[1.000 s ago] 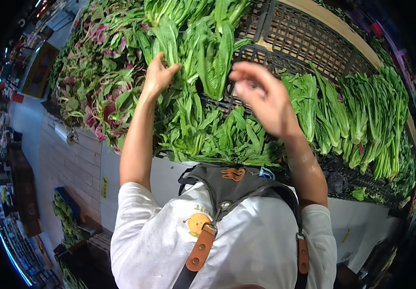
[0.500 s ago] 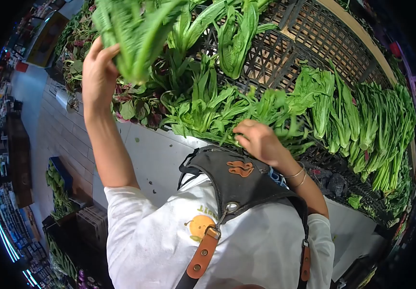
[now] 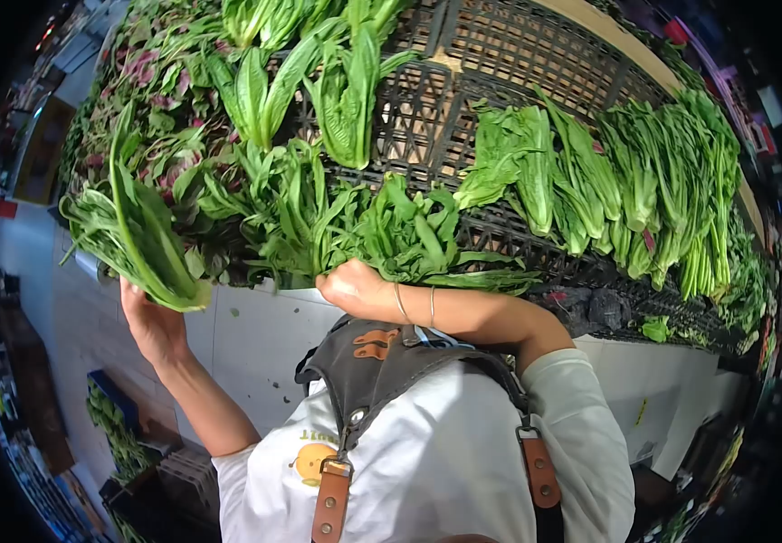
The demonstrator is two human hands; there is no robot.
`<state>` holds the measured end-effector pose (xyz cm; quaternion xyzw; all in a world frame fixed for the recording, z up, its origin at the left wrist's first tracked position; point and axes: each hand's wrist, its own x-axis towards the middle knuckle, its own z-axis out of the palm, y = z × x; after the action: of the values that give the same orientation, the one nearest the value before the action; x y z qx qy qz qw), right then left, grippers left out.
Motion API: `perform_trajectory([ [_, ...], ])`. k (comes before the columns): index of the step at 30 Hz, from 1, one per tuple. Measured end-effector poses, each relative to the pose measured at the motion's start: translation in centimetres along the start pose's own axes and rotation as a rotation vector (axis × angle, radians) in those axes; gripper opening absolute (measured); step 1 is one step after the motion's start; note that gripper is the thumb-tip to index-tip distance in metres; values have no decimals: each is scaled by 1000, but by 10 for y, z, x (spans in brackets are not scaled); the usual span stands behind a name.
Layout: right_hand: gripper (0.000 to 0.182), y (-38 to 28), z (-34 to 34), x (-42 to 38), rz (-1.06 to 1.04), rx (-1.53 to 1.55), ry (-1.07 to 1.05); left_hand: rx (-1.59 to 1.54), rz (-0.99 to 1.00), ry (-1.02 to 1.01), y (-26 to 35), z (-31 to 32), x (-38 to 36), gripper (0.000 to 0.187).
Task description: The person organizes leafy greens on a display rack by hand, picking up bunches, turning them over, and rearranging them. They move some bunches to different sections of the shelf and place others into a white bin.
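Note:
My left hand (image 3: 154,328) grips a head of long-leaf lettuce (image 3: 142,240) from below, its leaves pointing up and left and its pale cut base to the right. Part of the fingers is hidden behind the lettuce. My right hand (image 3: 355,288) is curled closed at the front edge of the display, against a pile of narrow-leaved greens (image 3: 405,231). What its fingers hold, if anything, is hidden. Just beyond lie loose lettuce heads (image 3: 346,104) on a black plastic crate (image 3: 414,109).
Red-and-green leafy amaranth (image 3: 151,77) covers the left of the display. A row of lettuce bunches (image 3: 649,172) leans along the right. A dark plastic bag (image 3: 595,309) sits at the front edge. Below is a tiled floor (image 3: 251,348) with leaf scraps.
My left hand has come down and leftward with the lettuce, whose leaves have swung to the left. My right hand has moved left along the front edge. The view has shifted.

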<state>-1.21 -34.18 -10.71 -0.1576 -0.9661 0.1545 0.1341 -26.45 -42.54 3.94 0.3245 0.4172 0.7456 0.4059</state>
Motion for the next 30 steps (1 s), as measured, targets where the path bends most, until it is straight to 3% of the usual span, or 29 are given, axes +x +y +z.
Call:
perform_trajectory([
  [7,15,0,-19,-25,459,159,164,70,-70,13,-26,5,-15,60],
  [13,11,0,-33,-36,612,246,441,86,-180,-130,-58,1,-41,70],
  [14,9,1,-39,-38,638,240,394,106,-219,-107,-64,-5,-52,70],
  [19,11,9,-44,-36,654,281,328,222,-312,-79,-89,12,-93,63],
  [22,13,14,-44,-37,609,228,324,438,-386,-144,-126,30,-97,46],
  [25,14,19,-53,-38,568,147,209,505,-317,-244,-161,59,-91,35],
  [27,18,12,-71,-40,526,81,274,759,-230,-278,-161,75,-89,34],
  [29,21,-1,-102,-46,539,84,182,938,-85,-270,-159,84,-86,33],
  [30,24,-12,-122,-51,456,135,309,710,-227,-177,-168,82,-88,33],
])
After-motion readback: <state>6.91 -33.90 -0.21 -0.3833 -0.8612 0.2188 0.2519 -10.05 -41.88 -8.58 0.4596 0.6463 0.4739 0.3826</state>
